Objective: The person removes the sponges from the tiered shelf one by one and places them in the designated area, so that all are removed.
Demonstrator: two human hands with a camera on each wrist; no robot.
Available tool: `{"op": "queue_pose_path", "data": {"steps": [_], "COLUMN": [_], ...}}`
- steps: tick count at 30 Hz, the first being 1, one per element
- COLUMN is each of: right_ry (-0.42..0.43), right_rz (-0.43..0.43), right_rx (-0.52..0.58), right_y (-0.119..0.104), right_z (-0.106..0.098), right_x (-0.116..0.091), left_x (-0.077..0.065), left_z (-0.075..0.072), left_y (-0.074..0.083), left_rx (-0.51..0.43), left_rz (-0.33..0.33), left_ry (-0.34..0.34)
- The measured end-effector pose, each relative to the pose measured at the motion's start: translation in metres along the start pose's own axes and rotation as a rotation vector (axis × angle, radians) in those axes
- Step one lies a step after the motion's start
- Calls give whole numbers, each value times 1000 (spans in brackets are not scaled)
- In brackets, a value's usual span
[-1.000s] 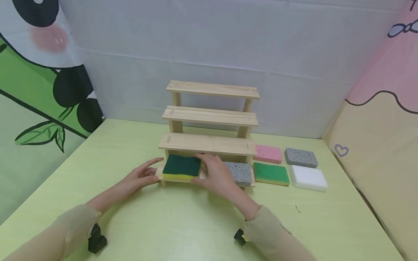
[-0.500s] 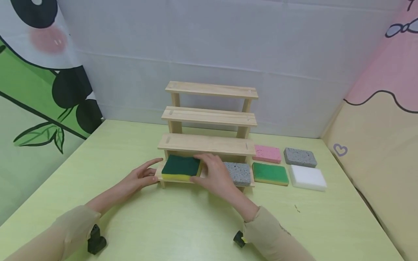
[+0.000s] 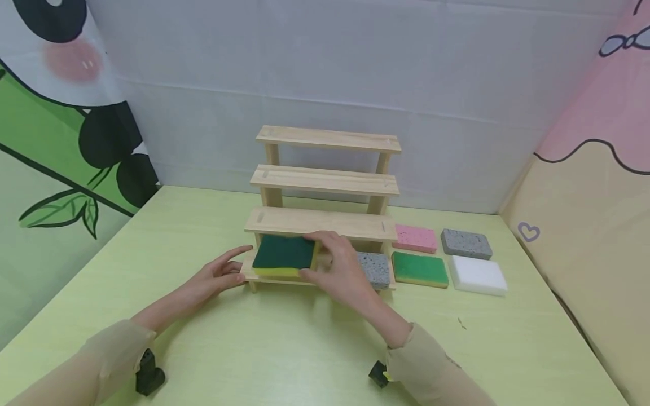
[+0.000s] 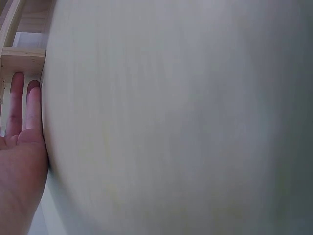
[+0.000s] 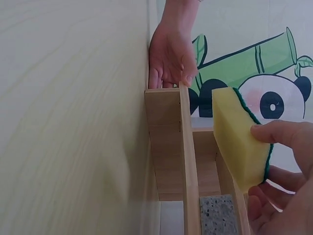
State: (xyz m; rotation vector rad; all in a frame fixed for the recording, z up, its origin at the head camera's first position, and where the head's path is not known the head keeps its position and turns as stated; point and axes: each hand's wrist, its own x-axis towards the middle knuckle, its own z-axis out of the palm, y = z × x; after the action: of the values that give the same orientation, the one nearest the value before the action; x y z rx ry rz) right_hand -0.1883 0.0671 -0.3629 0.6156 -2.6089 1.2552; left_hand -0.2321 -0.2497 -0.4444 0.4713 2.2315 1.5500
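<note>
My right hand [image 3: 341,270] pinches the right end of a yellow scouring sponge [image 3: 276,272] with a dark green pad on top. In the right wrist view the sponge [image 5: 239,142] is tilted and raised off the lowest step of a wooden tiered shelf [image 3: 320,223]. My left hand [image 3: 215,276] touches the left end of that step. The left wrist view shows its fingers [image 4: 33,110] straight against the shelf's wooden side. On the same step a grey speckled sponge [image 3: 374,269] lies at the right, partly hidden by my right hand.
On the table right of the shelf lie a pink sponge [image 3: 416,238], a green-topped sponge [image 3: 420,269], a grey sponge [image 3: 466,243] and a white sponge [image 3: 478,275]. A pale fabric backdrop [image 3: 325,67] stands behind, with printed panels at both sides.
My right hand has lifted the yellow and green sponge slightly off the lowest step and moved a little upward and to the right. The left hand stays at the shelf's end.
</note>
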Motion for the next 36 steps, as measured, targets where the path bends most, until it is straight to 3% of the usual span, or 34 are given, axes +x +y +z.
{"op": "queue_pose_path", "data": {"steps": [12, 22, 30, 36], "right_ry": [86, 161, 207, 196], "right_rz": [-67, -49, -39, 29], "right_rx": [76, 75, 90, 91], "right_y": [0, 11, 21, 30], "right_z": [-21, -42, -55, -68], "right_x": [-12, -33, -46, -55], "left_x": [-3, -2, -3, -3], "left_z": [0, 0, 1, 1], "left_y": [4, 5, 4, 5], "left_rx": [10, 5, -33, -19], "left_rz": [-20, -34, -5, -17], "left_ry": [3, 9, -5, 1]}}
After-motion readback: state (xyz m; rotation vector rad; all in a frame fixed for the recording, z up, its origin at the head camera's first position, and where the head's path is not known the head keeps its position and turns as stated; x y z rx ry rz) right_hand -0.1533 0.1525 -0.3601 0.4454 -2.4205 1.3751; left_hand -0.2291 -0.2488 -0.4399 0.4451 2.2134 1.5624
